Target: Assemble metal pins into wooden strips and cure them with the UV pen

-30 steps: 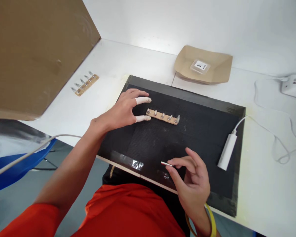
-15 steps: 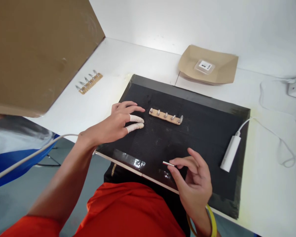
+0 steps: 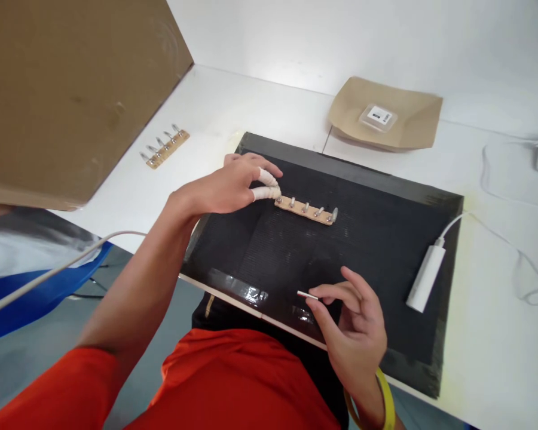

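A narrow tan strip [image 3: 305, 211] lies on the black mat [image 3: 260, 245], with several small upright pieces, metallic at the foot and pale or clear on top, in a row along it. My left hand [image 3: 240, 182] reaches over its left end. Thumb and index finger, both in white finger covers, come together at the end piece and hide its top; the other fingers stretch out past it. Close to the mat's front edge, my right hand [image 3: 352, 322] pinches a thin, short white stick [image 3: 306, 295] with a reddish side between thumb and index finger.
A similar strip [image 3: 165, 149] with clear pointed pieces lies on the white table at left, beside a large brown board [image 3: 72, 101]. At the back, a cardboard tray [image 3: 412, 119] holds a clear box [image 3: 379, 117]. A white cabled device [image 3: 425, 278] rests on the mat's right.
My left hand has moved up and right from beside the strip to its left end, and thumb and index finger have closed together there. My right hand still pinches the stick, almost unmoved.
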The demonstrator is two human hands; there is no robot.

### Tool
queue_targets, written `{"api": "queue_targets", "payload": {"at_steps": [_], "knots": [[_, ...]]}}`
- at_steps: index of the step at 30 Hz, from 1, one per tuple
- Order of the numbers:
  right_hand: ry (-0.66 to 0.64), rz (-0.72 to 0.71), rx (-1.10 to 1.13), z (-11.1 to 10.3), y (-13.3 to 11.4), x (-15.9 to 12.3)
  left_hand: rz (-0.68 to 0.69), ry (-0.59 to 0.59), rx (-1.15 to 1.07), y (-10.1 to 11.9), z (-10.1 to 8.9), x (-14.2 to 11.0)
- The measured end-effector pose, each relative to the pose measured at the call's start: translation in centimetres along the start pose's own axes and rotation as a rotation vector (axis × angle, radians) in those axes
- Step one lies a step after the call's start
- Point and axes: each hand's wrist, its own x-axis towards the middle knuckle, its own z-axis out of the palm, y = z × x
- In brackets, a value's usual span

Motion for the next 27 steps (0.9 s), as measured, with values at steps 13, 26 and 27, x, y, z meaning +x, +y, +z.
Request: {"api": "queue_targets", "payload": {"at_steps": [13,26,27], "knots": [[-0.001,0.027,0.000,-0.1,0.3,-0.1,0.044,-0.123,0.062,-0.5,-1.2,2.3],[-0.011,0.028,-0.014,-0.2,0.3,-0.1,0.045,-0.111,0.051,-0.3,-1.4,2.0],[-0.011,0.031,-0.017,-0.2,0.3,-0.1,0.044,-0.109,0.041,-0.2,-1.4,2.0]]}}
